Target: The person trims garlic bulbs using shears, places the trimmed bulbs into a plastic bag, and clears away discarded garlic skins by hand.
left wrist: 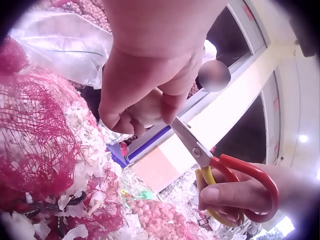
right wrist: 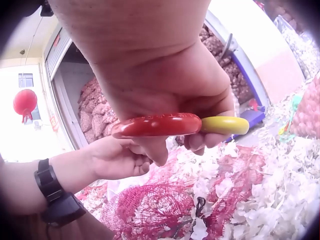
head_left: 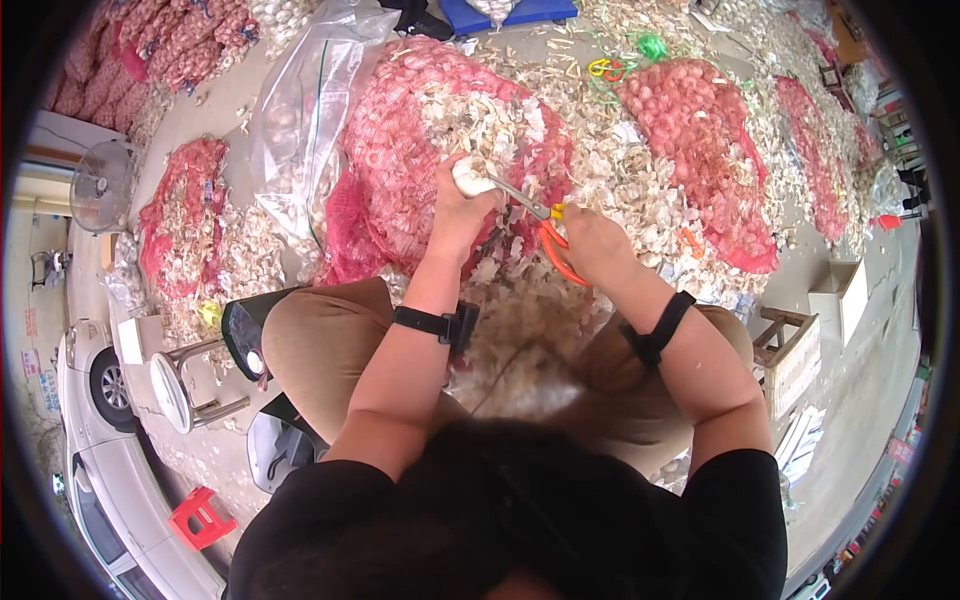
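Observation:
My left hand (head_left: 462, 212) grips a white garlic bulb (head_left: 472, 176) above the open red mesh bag (head_left: 390, 130). In my right hand (head_left: 598, 245) are scissors with one red and one yellow handle (head_left: 560, 256); my fingers curl through the loops. The blades (left wrist: 190, 141) reach to the bulb at the left hand's fingertips. In the left wrist view the left hand (left wrist: 145, 85) hides most of the bulb. The right wrist view shows the red handle (right wrist: 157, 125) across the right hand (right wrist: 175, 85), with the blades hidden.
Loose papery skins (head_left: 600, 150) cover the floor around the bag. Another red mesh bag of bulbs (head_left: 690, 140) lies to the right, a clear plastic bag (head_left: 300, 130) to the left. A stool (head_left: 172, 392), a fan (head_left: 100, 185) and a wooden crate (head_left: 790, 355) stand farther out.

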Motion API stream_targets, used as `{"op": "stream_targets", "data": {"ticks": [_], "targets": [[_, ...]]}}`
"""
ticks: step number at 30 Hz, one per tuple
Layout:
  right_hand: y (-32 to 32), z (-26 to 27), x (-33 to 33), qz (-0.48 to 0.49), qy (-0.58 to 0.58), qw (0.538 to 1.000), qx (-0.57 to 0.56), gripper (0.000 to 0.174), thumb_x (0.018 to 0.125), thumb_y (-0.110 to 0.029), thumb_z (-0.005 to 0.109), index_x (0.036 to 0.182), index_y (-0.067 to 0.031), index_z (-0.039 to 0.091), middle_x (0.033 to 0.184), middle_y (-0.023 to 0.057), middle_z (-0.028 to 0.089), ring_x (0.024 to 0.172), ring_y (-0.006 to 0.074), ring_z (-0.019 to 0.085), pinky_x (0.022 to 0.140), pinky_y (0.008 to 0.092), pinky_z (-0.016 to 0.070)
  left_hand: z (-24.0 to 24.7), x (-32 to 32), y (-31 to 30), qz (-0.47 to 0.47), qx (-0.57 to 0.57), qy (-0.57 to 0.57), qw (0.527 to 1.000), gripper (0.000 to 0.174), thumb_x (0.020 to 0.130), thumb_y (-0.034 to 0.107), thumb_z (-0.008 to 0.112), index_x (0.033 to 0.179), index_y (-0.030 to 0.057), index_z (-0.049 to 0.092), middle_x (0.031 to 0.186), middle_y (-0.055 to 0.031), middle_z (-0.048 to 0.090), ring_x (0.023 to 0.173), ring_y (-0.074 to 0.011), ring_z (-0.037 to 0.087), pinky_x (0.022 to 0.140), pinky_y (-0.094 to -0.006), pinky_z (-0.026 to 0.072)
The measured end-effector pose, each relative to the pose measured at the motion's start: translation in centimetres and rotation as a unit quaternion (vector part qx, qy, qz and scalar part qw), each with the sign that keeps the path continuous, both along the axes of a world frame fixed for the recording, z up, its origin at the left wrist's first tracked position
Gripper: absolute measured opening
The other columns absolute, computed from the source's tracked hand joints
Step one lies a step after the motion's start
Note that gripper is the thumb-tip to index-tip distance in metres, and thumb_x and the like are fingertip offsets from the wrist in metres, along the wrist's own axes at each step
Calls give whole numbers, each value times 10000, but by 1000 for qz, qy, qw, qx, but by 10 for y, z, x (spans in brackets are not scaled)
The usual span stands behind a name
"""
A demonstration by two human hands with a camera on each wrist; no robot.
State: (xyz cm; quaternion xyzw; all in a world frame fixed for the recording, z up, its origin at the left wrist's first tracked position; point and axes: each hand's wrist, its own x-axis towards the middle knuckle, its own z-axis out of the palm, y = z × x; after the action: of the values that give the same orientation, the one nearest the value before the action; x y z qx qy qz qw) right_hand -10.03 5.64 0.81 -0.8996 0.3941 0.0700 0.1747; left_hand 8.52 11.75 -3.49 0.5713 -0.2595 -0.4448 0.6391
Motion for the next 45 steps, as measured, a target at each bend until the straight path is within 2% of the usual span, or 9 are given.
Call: {"op": "stream_targets", "data": {"ticks": [9, 15, 19, 21, 26, 27, 28, 37, 45], "targets": [[-1, -3, 4, -53, -202, 916, 342, 542, 804, -521, 621, 877, 13, 562, 686, 95, 570, 631, 201, 558, 621, 334, 446, 10, 16, 2, 2, -65, 110, 992, 649, 759, -77, 569, 1324, 67, 284, 1128, -89, 505, 994, -180, 525, 827, -300, 450], [-3, 27, 10, -78, -97, 867, 483, 480, 825, -498, 607, 829, -20, 559, 584, 47, 499, 603, 150, 520, 588, 315, 435, 13, 18, 6, -14, -68, 178, 982, 664, 787, -54, 590, 1346, 102, 268, 1165, -82, 500, 1011, -185, 523, 810, -317, 445], [-9, 32, 6, -71, -195, 822, 530, 446, 856, -455, 578, 872, -10, 543, 628, 57, 507, 620, 163, 523, 601, 321, 446, 3, 21, 4, -42, -58, 180, 981, 650, 798, -22, 601, 1338, 130, 274, 1163, -75, 509, 987, -178, 537, 754, -309, 446], [-10, 27, 3, -39, -249, 924, 286, 430, 875, -407, 547, 963, 11, 505, 760, 135, 576, 707, 264, 594, 659, 369, 468, 5, 19, 5, -46, -48, 173, 983, 636, 800, -5, 602, 1331, 139, 281, 1149, -69, 520, 964, -183, 549, 749, -311, 447], [-21, 16, -8, -45, -113, 978, 172, 457, 888, -408, 505, 1114, -12, 471, 998, 240, 581, 890, 367, 591, 766, 404, 463, 11, 25, 5, -67, -67, 227, 969, 557, 798, 66, 614, 1281, 146, 348, 1052, -65, 570, 872, -189, 577, 748, -326, 457], [-20, 16, -8, -49, -87, 983, 155, 469, 888, -400, 503, 1150, -13, 457, 1051, 263, 568, 936, 400, 576, 790, 419, 458, 8, 21, 5, -34, 35, -37, 998, 515, 795, 84, 612, 1254, 135, 383, 1001, -71, 581, 834, -185, 578, 739, -317, 461], [-19, 18, -7, -46, -86, 983, 156, 469, 888, -400, 503, 1150, -13, 457, 1051, 263, 568, 936, 400, 576, 790, 419, 458, 3, 19, 4, 0, 134, -298, 945, 476, 792, 101, 610, 1227, 124, 417, 951, -77, 591, 795, -182, 578, 729, -309, 464], [-16, 7, -12, -50, -84, 995, 28, 480, 866, -392, 537, 1151, -11, 479, 1110, 248, 555, 1002, 394, 553, 848, 428, 454, 12, 29, 8, -15, 74, 162, 984, 452, 865, 187, 613, 1259, 138, 396, 938, -53, 596, 758, -147, 557, 616, -282, 449], [-9, 26, -13, -20, -144, 987, -61, 453, 810, -341, 606, 1107, -16, 506, 1057, 203, 561, 961, 369, 566, 827, 426, 464, 35, 17, 13, -55, -50, 110, 991, 686, 756, -70, 638, 1325, 125, 308, 1176, -82, 488, 1037, -175, 512, 849, -306, 448]]}}
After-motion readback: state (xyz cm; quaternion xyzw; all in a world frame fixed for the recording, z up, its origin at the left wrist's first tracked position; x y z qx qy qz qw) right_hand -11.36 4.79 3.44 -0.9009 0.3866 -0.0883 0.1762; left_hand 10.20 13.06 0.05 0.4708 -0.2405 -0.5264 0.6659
